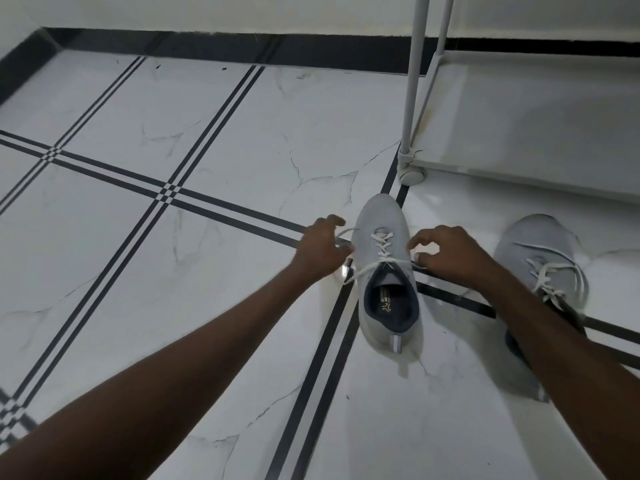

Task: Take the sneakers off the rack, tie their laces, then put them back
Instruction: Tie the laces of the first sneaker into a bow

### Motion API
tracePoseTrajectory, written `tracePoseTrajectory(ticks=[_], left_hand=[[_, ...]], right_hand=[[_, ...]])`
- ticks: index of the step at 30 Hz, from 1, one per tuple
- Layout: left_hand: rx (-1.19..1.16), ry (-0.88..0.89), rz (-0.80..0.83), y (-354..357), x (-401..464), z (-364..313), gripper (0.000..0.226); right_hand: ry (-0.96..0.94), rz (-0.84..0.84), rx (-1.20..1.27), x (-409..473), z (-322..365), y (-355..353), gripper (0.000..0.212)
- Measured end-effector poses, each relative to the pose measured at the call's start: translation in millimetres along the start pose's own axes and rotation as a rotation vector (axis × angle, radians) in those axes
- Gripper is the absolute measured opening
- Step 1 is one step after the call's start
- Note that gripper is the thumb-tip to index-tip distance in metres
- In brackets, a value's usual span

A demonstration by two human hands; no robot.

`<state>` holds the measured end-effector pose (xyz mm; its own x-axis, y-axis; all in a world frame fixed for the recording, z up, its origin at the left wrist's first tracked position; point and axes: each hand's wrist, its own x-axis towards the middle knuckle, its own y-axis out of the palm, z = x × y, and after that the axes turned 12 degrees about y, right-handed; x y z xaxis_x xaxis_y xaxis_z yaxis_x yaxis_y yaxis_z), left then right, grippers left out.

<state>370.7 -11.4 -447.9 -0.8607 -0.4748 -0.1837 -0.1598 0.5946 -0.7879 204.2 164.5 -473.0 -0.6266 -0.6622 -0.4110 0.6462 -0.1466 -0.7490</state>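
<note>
A: Centre sneaker [384,271] sits flat on the floor [207,271], toe pointing at the rack [519,126], heel twd the person. Laces [381,247] are threaded thru the eyelets but no knot, no bow.

B: And the hands?

A: Left hand [320,251] is just beside the shoe's left flank, fingers curled narrow, pinching the left lace end, which runs out slack past the thumb. Right hand [446,252] is on the other side, thumb and forefinger nearly closed. Looks like it's nipping the right end, but the lace there is thin and partly hidden, so I can't tell for sure.

B: So what goes wrong from here?

A: Biggest one, I'd say: nothing pins the shoe. Pull both ends hard and it prob. slides or twists on that glossy tile. Uneven pull could also drag one end short thru the top eyelets, leaving too little for a bow.

B: Grip risk?

A: Yep. Flat thin lace, fingertip pinch only; it could slip out mid-cross.

B: Second sneaker [540,265]?

A: Off to the right on the floor, partly under the right forearm, laces loose too. That forearm could nudge it. Rack's bottom shelf is bare, its corner foot [412,174] is near the toe.
</note>
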Motion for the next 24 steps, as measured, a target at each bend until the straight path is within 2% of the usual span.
tracePoseTrajectory(ticks=[2,4,6,9,13,17,19,22,24], left_hand=[[0.003,0.091,0.151,10,0,-16,0.038],[0.003,0.072,0.215,21,-1,-23,0.030],[-0.023,0.042,0.190,24,-1,-23,0.023],[-0.113,0.017,0.244,16,2,-19,0.016],[0.051,0.137,0.342,6,2,-7,0.013],[0.221,0.167,0.321,24,-10,11,0.013],[0.155,0.115,0.325,26,-13,15,0.013],[-0.074,-0.020,0.442,3,-17,23,0.009],[-0.287,-0.066,0.451,-17,-22,29,0.010]], right_hand=[[-0.088,-0.005,0.070,-6,12,12,0.013],[-0.120,-0.043,0.096,-9,15,20,0.009],[-0.043,-0.047,0.164,-10,16,22,0.019],[0.121,0.160,0.372,-7,13,21,0.027],[0.131,0.352,0.455,-10,-8,13,0.041],[0.080,0.273,0.305,-6,-23,17,0.038],[0.048,0.232,0.237,-6,-25,21,0.037],[0.063,0.177,0.192,-11,-26,20,0.040],[0.148,0.187,0.334,-13,-29,13,0.039]])
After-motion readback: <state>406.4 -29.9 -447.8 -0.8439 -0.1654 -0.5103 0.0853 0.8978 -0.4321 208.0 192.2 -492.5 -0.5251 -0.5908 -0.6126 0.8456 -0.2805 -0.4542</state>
